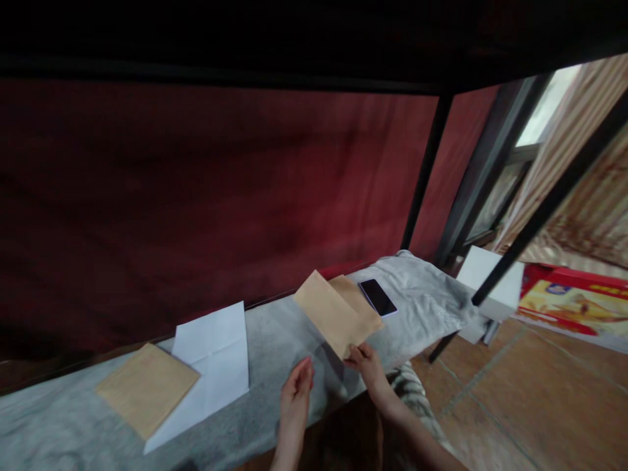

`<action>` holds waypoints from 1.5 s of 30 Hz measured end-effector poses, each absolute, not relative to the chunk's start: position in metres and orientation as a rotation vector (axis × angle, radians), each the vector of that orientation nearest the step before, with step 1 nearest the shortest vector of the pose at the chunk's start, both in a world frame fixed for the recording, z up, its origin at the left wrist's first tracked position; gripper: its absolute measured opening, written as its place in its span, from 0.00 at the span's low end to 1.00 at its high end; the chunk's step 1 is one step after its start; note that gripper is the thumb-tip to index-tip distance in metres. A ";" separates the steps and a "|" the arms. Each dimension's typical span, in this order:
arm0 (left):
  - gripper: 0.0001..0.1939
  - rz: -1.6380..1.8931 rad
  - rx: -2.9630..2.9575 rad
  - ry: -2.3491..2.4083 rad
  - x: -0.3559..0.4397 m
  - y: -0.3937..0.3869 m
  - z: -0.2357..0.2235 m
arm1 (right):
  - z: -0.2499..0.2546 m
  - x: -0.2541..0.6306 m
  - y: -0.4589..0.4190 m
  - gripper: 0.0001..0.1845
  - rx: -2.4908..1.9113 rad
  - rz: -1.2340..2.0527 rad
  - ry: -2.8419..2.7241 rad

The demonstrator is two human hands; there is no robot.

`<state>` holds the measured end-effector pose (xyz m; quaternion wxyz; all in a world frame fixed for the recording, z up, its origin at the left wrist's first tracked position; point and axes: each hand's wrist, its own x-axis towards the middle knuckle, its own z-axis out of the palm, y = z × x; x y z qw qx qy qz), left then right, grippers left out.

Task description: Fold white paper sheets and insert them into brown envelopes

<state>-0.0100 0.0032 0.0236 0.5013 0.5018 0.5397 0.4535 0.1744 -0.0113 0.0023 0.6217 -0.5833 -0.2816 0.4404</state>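
My right hand (363, 363) pinches the near corner of a flat brown paper envelope (326, 311), which is tilted and partly raised off the cloth. Another brown paper piece (356, 297) lies partly hidden beneath it. To the left of the held envelope, my left hand (296, 386) hovers near the surface's front edge, loosely curled with nothing visible in it. Farther left, a second brown envelope (147, 389) overlaps a creased white sheet of paper (216, 356). A dark-screened phone (377, 297) rests just right of the brown paper.
Grey cloth (426, 288) covers the narrow surface, backed by a dark red curtain (220, 196). Black frame posts (426, 170) rise at the right. Beyond them, a white box (490, 275) and a red-and-yellow carton (579, 304) stand near the tiled floor (500, 392).
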 end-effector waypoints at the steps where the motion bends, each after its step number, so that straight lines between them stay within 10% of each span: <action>1: 0.39 1.073 1.160 1.299 -0.016 0.003 0.019 | 0.003 0.179 -0.007 0.27 -1.328 1.021 -0.627; 45: 0.19 0.915 1.875 1.450 -0.065 0.029 -0.005 | -0.013 0.236 0.017 0.22 -1.556 1.329 -0.523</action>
